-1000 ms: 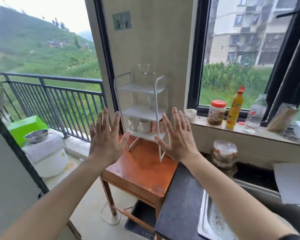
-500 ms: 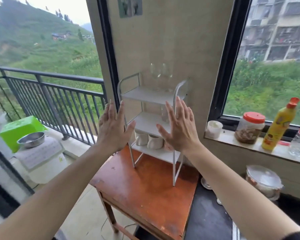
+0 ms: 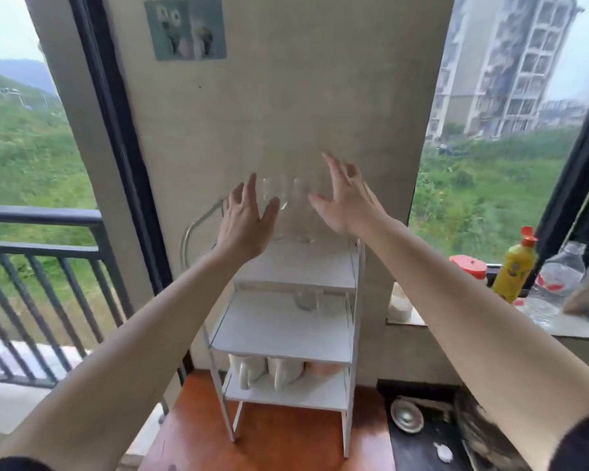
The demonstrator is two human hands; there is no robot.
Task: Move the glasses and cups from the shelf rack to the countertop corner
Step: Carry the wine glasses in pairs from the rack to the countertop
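A white three-tier shelf rack [image 3: 288,338] stands on an orange-brown wooden table [image 3: 286,447]. Two clear stemmed glasses stand on its top shelf, the left glass [image 3: 275,202] and the right glass [image 3: 301,212]. My left hand [image 3: 244,222] is open just left of them, and my right hand [image 3: 346,198] is open just to their right; neither touches a glass. A small clear glass [image 3: 306,300] stands at the back of the middle shelf. Two white mugs [image 3: 269,368] and a pinkish cup [image 3: 322,368] sit on the bottom shelf.
A dark countertop [image 3: 422,450] with a small metal lid [image 3: 407,416] lies right of the table. On the window sill [image 3: 558,326] are a red-lidded jar [image 3: 470,268], a yellow bottle [image 3: 515,266], a clear bottle [image 3: 558,280] and a white cup [image 3: 400,302]. A balcony railing [image 3: 41,246] is left.
Both hands have risen from the rack's lower shelves to either side of the glasses on the top shelf. The view has moved closer to the rack.
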